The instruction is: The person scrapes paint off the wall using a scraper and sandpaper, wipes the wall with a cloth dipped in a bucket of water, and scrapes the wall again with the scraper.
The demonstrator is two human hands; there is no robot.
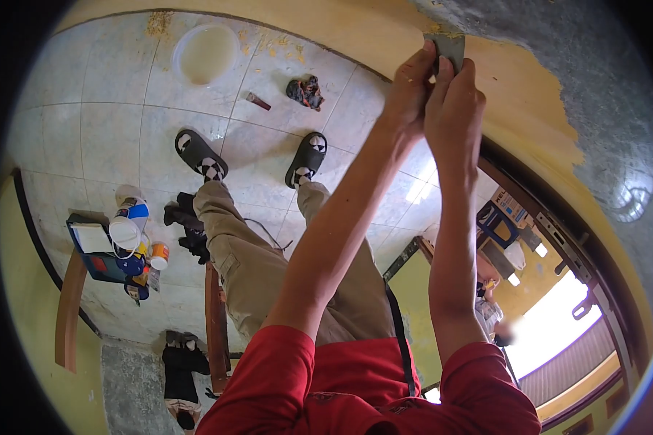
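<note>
Both of my hands are raised to the wall, closed together around a flat grey scraper (453,48). My left hand (411,85) grips it from the left, and my right hand (456,96) grips it from the right. The scraper's handle is hidden in my fingers. Its top edge meets the wall where yellow paint (519,80) borders a bare grey patch (602,80). Small yellow flakes cling along that edge.
On the tiled floor stand a white tub of cloudy liquid (207,56), a small brush (258,101) and a crumpled dark cloth (305,93). Paint scraps (283,47) lie by the wall. Left are containers (127,232); right, a doorway with a person (490,315).
</note>
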